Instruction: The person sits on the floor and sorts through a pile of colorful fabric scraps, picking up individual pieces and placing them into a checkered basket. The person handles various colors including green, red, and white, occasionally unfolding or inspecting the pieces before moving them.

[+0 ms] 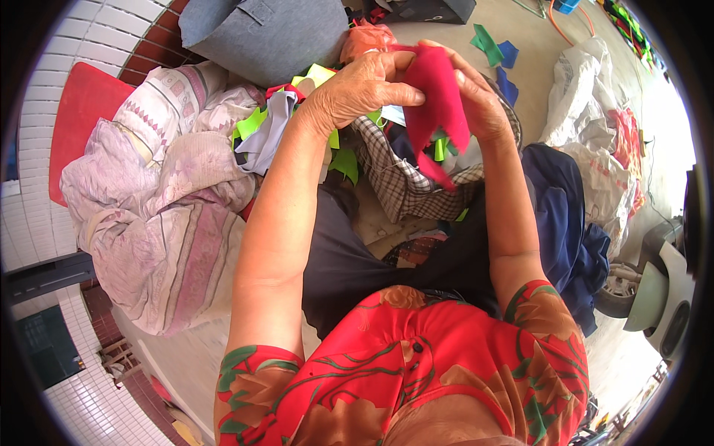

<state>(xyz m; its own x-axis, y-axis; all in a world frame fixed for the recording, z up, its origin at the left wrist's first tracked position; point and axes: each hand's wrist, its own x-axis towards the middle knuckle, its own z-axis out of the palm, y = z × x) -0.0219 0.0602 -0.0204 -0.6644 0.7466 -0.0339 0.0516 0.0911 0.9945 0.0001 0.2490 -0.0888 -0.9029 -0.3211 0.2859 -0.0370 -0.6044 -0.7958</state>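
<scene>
Honestly, that pink cloth point(437, 93) looks light, soft and floppy, so I'd pinch its upper edges. Left hand point(366, 88) and right hand point(480, 102) both have fingers gripping it there, above the checked bag point(387, 167).

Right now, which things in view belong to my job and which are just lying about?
In use, apparently:
- crimson fabric piece, held by left hand and right hand
- checked cloth bag with scraps

Lying about, apparently:
- pale patterned fabric bundle
- red panel
- white sack
</scene>
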